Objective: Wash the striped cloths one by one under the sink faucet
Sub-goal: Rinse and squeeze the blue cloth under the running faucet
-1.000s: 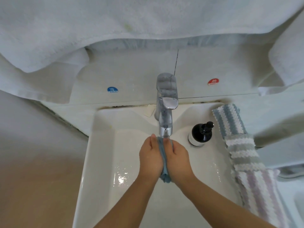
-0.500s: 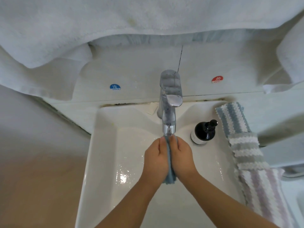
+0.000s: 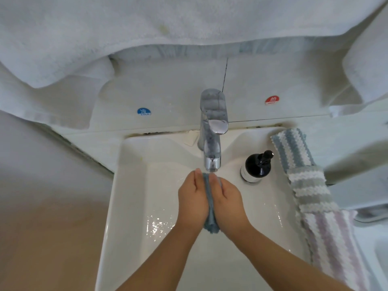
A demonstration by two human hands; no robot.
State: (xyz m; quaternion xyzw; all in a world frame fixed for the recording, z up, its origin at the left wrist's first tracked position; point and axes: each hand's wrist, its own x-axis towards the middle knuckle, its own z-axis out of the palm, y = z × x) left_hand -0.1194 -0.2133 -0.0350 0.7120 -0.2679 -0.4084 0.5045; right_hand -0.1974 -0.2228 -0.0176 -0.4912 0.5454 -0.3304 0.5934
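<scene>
White towels (image 3: 147, 38) hang across the wall above a white sink (image 3: 130, 185), w/ a chrome faucet (image 3: 213, 131) at the back of the basin. On the wall tiles, a blue COLD sticker (image 3: 144, 111) sits left of the faucet & a red HOT sticker (image 3: 272, 100) right of it. Just right of the faucet, on the sink ledge, stands a black pump bottle (image 3: 257, 166). Further right of the faucet, along the sink's right rim, lies a row of striped cloths: blue-white one (image 3: 294, 148) farthest back, grey-white one (image 3: 310, 190) overlapping it, purple-white one (image 3: 336, 244) nearest. Directly under the faucet spout both hands are pressed together palm to palm, fingers straight & pointing at the spout. Left hand (image 3: 194, 198) and right hand (image 3: 227, 200) sandwich a blue cloth (image 3: 211, 206) between them; its lower end sticks out below the heels of the hands, its upper edge shows between the fingertips. Cloth is over the basin, not touching the bottle. Wet glints on the basin floor left of the hands; can't tell if water's running.
</scene>
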